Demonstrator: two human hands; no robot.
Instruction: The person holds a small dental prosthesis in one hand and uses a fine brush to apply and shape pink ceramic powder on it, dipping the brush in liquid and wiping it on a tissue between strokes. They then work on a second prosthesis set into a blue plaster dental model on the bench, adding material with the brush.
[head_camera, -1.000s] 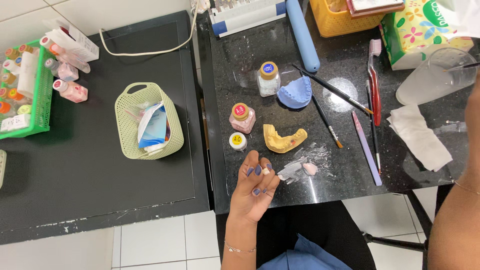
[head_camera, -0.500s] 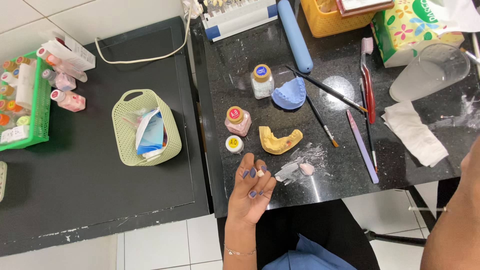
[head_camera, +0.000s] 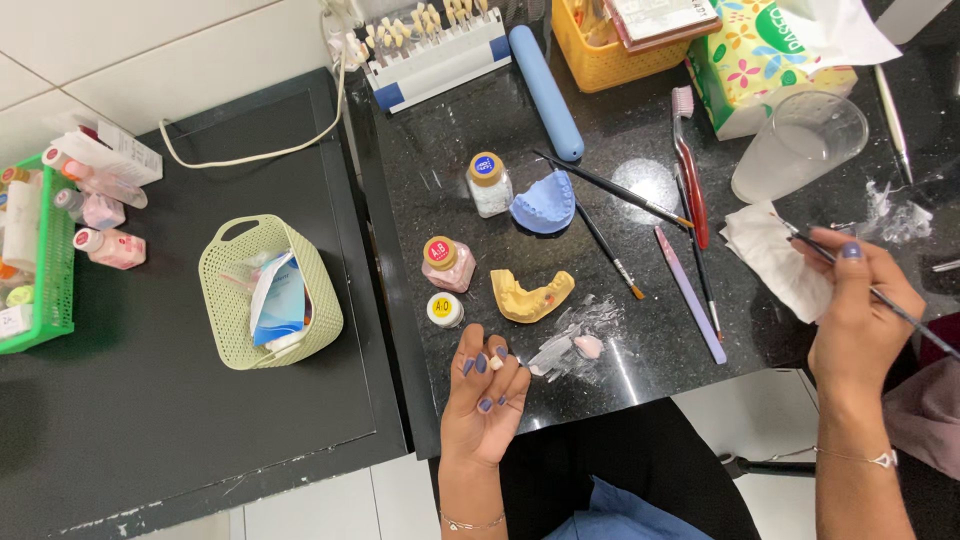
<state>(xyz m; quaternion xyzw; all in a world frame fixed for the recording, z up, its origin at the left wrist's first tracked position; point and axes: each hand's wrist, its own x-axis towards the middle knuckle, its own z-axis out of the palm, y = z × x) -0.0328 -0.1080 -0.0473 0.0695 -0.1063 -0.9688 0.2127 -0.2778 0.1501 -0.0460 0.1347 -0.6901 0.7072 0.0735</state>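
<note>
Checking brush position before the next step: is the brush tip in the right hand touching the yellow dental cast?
No. The right hand holds the thin brush with its tip at the white tissue, far from the yellow cast.

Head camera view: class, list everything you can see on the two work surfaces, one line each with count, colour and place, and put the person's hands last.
Yellow dental cast: 1, yellow, centre of black counter.
Blue dental cast: 1, light blue, behind the yellow one.
Small powder jars: 3, pale with coloured lids, left of the casts.
Loose thin brushes: 2, dark handles, right of the casts.
Clear plastic cup: 1, frosted, right rear.
White tissue: 1, by the right hand.
Tooth shade guide: 1, white and blue, rear.
Green mesh basket: 1, pale green, on the dark side table.
Left hand: pinches a small tooth-like white piece at the counter edge.
Right hand: holds a thin brush to the tissue.
</note>
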